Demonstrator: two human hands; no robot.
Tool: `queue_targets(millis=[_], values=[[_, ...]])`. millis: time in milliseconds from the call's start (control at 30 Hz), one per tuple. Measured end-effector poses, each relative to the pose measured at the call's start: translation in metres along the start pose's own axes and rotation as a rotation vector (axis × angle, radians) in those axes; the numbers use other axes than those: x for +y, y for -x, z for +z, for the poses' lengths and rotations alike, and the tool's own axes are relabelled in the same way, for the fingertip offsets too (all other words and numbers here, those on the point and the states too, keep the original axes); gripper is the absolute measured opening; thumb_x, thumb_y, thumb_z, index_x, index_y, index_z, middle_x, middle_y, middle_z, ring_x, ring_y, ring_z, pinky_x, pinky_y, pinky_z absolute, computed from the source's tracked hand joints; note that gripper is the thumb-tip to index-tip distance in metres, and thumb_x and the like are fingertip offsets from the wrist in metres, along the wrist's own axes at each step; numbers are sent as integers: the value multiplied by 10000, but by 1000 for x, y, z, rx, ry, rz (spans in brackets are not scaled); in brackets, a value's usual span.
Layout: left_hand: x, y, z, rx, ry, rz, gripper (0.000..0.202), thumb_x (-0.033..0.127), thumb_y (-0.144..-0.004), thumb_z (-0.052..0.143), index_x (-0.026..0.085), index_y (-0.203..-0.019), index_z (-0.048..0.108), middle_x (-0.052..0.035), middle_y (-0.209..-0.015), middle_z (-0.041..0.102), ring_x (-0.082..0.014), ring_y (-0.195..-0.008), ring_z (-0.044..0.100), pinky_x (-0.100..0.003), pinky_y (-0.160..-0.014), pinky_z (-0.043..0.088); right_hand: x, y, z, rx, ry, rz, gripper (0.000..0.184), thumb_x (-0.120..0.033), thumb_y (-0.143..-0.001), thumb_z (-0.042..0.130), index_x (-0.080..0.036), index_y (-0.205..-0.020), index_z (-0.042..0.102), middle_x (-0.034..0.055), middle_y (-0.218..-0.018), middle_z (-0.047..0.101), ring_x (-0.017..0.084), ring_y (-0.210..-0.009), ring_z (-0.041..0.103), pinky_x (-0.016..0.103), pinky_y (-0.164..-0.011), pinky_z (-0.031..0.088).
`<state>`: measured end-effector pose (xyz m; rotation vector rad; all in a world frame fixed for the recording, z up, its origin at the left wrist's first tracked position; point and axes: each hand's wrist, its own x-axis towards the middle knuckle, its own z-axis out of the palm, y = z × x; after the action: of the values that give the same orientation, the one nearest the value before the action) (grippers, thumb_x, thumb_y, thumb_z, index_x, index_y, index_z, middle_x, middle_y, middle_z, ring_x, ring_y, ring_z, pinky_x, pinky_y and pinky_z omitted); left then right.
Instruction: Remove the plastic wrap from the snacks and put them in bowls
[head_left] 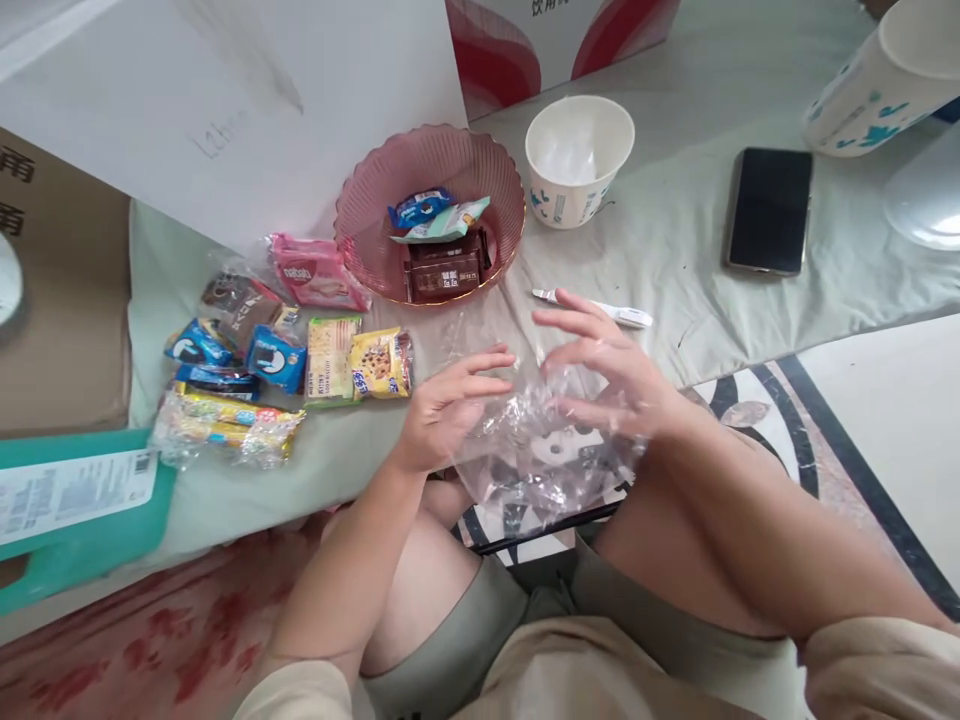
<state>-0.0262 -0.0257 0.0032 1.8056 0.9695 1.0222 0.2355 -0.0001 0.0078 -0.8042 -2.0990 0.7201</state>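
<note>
A crumpled clear plastic bag [544,470] hangs over my lap, at the table's front edge, held up between my two hands. My left hand [454,405] is at its left side, fingers stretched toward the bag and the thumb partly hidden. My right hand [611,370] holds the other side, its fingers spread and curved with the thin film around them. Just beyond the right fingers lies a white pen-like stick [626,316]. Left of my left hand are a yellow cookie packet [381,363] and a green-edged cracker packet [332,358].
A pink glass bowl [360,215] holds several wrapped snacks. Beside it stands a paper cup [574,200]; a phone [770,210] lies farther right. Pink wafer packs [315,270], blue packets [276,357] and yellow bars [232,425] lie left. A white box [247,100] stands behind.
</note>
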Motion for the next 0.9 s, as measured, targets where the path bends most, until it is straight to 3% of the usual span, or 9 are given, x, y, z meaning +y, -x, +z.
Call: queue_targets(millis=[67, 200, 300, 367, 500, 600, 733, 800, 900], values=[[-4, 1, -4, -119, -164, 117, 280, 371, -1024, 561, 279, -1126, 804, -102, -1345, 760, -277, -1415, 623, -566, -1160, 537, -6, -2, 2, -2, -78, -32, 148, -375, -941, 701, -262, -984, 616, 84, -1422, 681, 310, -1564, 435, 611, -1262, 388], [-8, 6, -8, -233, -478, 148, 290, 251, -1021, 551, 269, -1184, 789, -96, -1380, 738, -283, -1453, 580, -584, -1206, 471, -7, 1, -2, -117, -250, 66, 376, -336, -915, 753, -262, -1223, 550, 22, -1019, 774, 227, -1102, 760, 508, -1116, 544], [-1, 11, -8, -206, -559, 133, 297, 213, -967, 633, 250, -1234, 758, -96, -1374, 734, -295, -1425, 596, -568, -1194, 474, -6, 1, -4, -215, -168, 59, 167, -313, -943, 687, -266, -1100, 651, -16, -869, 751, 185, -866, 757, 513, -1138, 514], [6, 13, -6, -164, -553, 144, 346, 239, -917, 704, 215, -1262, 727, -112, -1333, 746, -293, -1351, 641, -521, -1151, 509, -8, 0, -4, -119, -102, 30, 31, -276, -945, 637, -272, -940, 667, -8, -843, 744, 194, -856, 742, 511, -1107, 524], [11, 14, 2, -63, -584, 133, 239, 170, -946, 649, 176, -1180, 698, -59, -1022, 802, -212, -1036, 736, -379, -944, 560, -17, 0, -2, 164, -157, 93, 72, -255, -926, 618, -275, -857, 613, 20, -892, 757, 232, -938, 754, 502, -1030, 569], [3, 9, 4, -25, -640, 202, 187, 88, -980, 558, 196, -993, 711, -16, -867, 768, -165, -886, 707, -325, -829, 526, -22, 1, -4, 92, -188, 27, 80, -242, -910, 624, -273, -847, 585, 8, -860, 776, 232, -934, 779, 510, -1056, 564], [-7, 4, -2, 141, -799, 320, 275, 75, -985, 545, 245, -881, 735, -24, -878, 745, -174, -922, 672, -328, -832, 511, -22, 2, -8, 24, -121, -73, 82, -204, -892, 586, -281, -869, 573, -24, -823, 777, 209, -900, 791, 485, -1053, 558], [-7, 6, -4, 176, -866, 293, 277, 75, -965, 569, 269, -955, 766, -38, -962, 755, -195, -979, 673, -355, -878, 518, -18, 3, -6, 30, -44, -88, 82, -206, -885, 593, -287, -878, 586, -30, -844, 783, 209, -938, 794, 476, -1069, 538], [-6, 12, -3, 35, -885, 226, 317, 190, -948, 664, 256, -1246, 746, -104, -1226, 745, -265, -1141, 663, -430, -969, 535, -10, 6, 4, 26, 46, -98, 84, -205, -894, 597, -287, -885, 604, -33, -880, 793, 195, -990, 792, 437, -1078, 516]])
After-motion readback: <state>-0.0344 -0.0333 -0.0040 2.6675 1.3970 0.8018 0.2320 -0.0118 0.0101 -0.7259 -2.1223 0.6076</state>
